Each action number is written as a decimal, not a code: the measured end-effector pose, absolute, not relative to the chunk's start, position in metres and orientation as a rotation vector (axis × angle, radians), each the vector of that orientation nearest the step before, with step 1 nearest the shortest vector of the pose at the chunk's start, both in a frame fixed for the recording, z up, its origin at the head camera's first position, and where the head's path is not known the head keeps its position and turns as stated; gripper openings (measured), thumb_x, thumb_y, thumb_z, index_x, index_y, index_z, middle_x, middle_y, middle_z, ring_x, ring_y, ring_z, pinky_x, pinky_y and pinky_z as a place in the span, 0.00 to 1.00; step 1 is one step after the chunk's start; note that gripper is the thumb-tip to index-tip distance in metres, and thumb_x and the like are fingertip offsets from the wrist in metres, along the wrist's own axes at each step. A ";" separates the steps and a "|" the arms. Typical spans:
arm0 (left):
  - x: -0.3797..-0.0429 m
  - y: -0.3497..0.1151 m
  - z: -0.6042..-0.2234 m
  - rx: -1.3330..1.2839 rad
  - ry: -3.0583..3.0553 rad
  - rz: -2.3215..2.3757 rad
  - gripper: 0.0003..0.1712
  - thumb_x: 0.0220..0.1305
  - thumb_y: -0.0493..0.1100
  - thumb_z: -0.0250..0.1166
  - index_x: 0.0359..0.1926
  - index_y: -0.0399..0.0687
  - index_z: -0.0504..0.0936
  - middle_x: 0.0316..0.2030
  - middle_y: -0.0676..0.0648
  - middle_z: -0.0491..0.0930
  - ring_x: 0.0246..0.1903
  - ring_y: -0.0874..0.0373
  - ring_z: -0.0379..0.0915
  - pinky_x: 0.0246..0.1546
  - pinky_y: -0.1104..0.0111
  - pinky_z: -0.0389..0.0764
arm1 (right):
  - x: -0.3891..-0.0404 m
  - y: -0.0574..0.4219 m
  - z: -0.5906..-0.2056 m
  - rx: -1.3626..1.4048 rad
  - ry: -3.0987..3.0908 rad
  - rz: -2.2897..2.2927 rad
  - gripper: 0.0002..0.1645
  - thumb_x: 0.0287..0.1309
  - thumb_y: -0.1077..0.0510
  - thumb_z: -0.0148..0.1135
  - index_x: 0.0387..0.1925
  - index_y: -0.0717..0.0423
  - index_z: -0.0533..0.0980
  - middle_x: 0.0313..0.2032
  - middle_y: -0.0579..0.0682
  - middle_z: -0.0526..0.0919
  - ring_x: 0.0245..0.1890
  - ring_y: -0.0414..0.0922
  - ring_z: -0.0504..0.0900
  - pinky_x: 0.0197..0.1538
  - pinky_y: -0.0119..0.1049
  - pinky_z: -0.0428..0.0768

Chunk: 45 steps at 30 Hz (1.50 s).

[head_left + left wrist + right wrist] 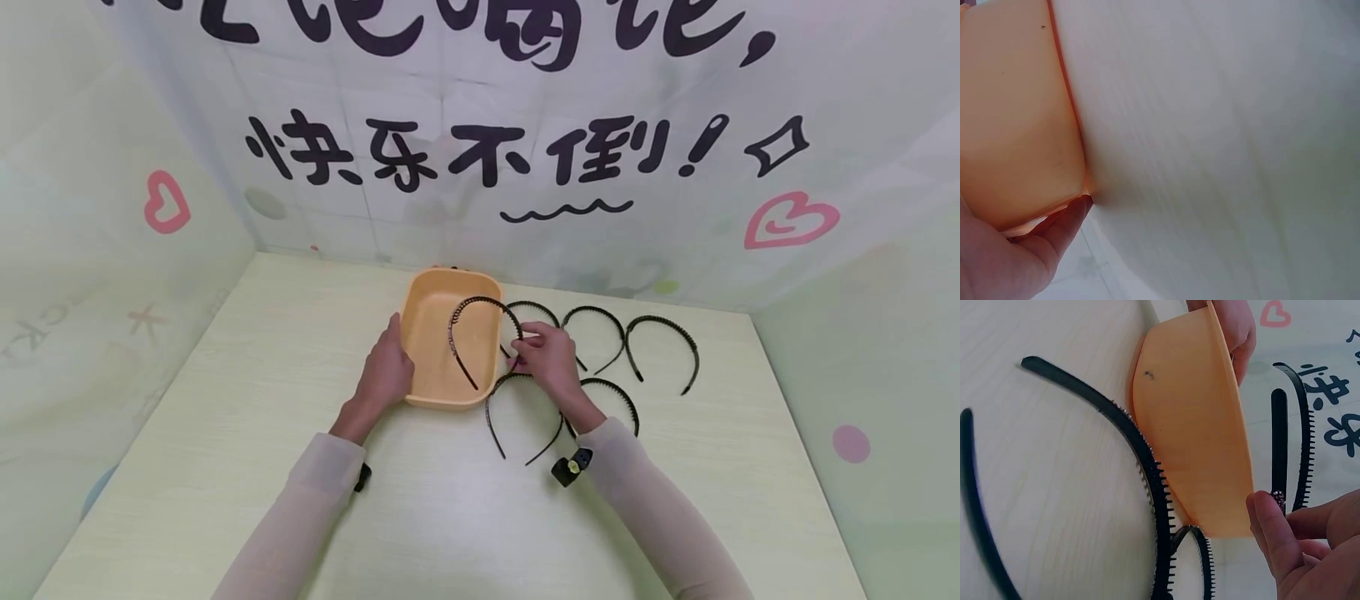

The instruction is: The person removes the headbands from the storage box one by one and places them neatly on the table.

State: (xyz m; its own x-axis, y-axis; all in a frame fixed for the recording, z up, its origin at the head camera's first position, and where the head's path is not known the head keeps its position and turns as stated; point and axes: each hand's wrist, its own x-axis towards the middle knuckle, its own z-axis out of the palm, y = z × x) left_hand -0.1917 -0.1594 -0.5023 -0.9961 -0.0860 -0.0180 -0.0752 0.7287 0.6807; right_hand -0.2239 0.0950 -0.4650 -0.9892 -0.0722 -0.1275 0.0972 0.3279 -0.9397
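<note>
An orange plastic basin (431, 358) stands on the table, and its side wall (1191, 425) fills the middle of the right wrist view. My left hand (386, 368) grips its left side; the left wrist view shows the fingers (1063, 231) along its edge. Between thumb and fingers, my right hand (551, 358) pinches a black toothed headband (480, 298), held up over the basin's right part. Glittery bits show on this headband (1279, 444) near the fingertips. Several similar black headbands lie to the right, including one (663, 318) farthest right and one (489, 417) partly behind my right hand.
The pale table (450, 517) meets a printed white back wall (420, 225) just behind the basin. Similar side walls stand left and right. Small dark bits (453, 268) show at the basin's far rim. A black device (572, 467) sits at my right wrist.
</note>
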 end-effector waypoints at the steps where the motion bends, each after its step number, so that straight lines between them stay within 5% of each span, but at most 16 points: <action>1: -0.192 -0.160 -0.503 0.133 -2.907 -1.139 0.38 0.67 0.29 0.39 0.77 0.32 0.41 0.64 0.25 0.64 0.61 0.33 0.69 0.59 0.45 0.72 | -0.224 0.097 -0.465 0.026 2.426 -1.750 0.24 0.61 0.66 0.65 0.59 0.63 0.76 0.43 0.67 0.85 0.29 0.52 0.89 0.32 0.35 0.85; 5: -0.193 -0.161 -0.503 0.128 -2.907 -1.135 0.38 0.67 0.29 0.39 0.76 0.31 0.41 0.65 0.25 0.64 0.62 0.33 0.67 0.60 0.45 0.72 | -0.223 0.103 -0.467 0.039 2.410 -1.754 0.24 0.61 0.66 0.64 0.60 0.64 0.76 0.44 0.68 0.85 0.33 0.58 0.88 0.33 0.36 0.86; 13: -0.193 -0.161 -0.502 0.125 -2.906 -1.152 0.38 0.67 0.30 0.39 0.77 0.32 0.40 0.66 0.25 0.62 0.64 0.32 0.64 0.62 0.45 0.70 | -0.222 0.119 -0.473 0.046 2.433 -1.711 0.24 0.62 0.66 0.63 0.60 0.65 0.75 0.45 0.68 0.85 0.30 0.51 0.89 0.35 0.37 0.86; 45: -0.192 -0.161 -0.504 0.130 -2.911 -1.167 0.38 0.68 0.30 0.40 0.77 0.32 0.40 0.66 0.25 0.62 0.64 0.32 0.64 0.62 0.45 0.70 | -0.213 0.167 -0.487 0.170 2.412 -1.651 0.24 0.63 0.65 0.62 0.61 0.65 0.75 0.46 0.68 0.84 0.31 0.53 0.89 0.34 0.36 0.86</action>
State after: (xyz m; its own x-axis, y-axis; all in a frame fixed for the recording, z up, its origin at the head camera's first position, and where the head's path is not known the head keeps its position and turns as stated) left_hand -0.1923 -0.1610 -0.5038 -0.9966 -0.0778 -0.0281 -0.0756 0.7203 0.6895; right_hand -0.2127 0.1669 -0.4871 -0.9707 -0.0248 -0.2391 0.2139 0.3645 -0.9063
